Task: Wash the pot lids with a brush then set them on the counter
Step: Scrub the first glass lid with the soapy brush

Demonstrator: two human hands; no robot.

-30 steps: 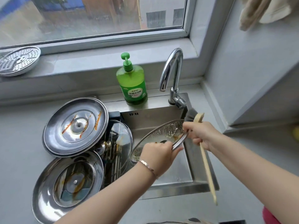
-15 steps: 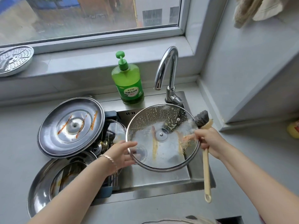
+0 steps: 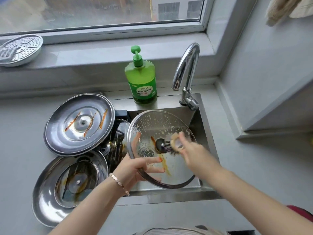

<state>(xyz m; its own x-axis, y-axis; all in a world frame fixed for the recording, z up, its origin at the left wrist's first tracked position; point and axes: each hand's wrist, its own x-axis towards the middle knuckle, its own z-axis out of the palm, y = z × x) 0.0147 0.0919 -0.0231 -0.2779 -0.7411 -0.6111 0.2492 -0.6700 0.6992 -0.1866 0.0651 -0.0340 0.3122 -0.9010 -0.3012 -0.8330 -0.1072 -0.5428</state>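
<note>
A grey tabletop [image 3: 20,150] ran under the window, with a rectangular stainless steel sink [image 3: 169,198] let into it. Left of the sink lay two round steel pot lids, both streaked orange-brown. The upper steel lid [image 3: 79,124] overlapped the far edge of the lower steel lid [image 3: 55,192] and the sink's left rim.

Over the basin, a round glass pot lid with a metal rim [image 3: 157,122] was held tilted and flecked with suds, with an orange smear near its dark centre knob. A green pump bottle of dish soap [image 3: 141,80] stood on the sink's back ledge, beside a curved chrome tap [image 3: 188,65]. A perforated metal steamer plate [image 3: 18,50] sat on the windowsill.

The left hand [image 3: 135,168] had its grip clamped on the glass lid's lower-left rim, thumb on top and fingers showing through the glass. The right hand [image 3: 198,155] was blurred, its grip closed round a pale-handled brush [image 3: 176,145] whose dark bristles met the knob. A beaded bracelet [image 3: 119,184] circled the left wrist.
</note>
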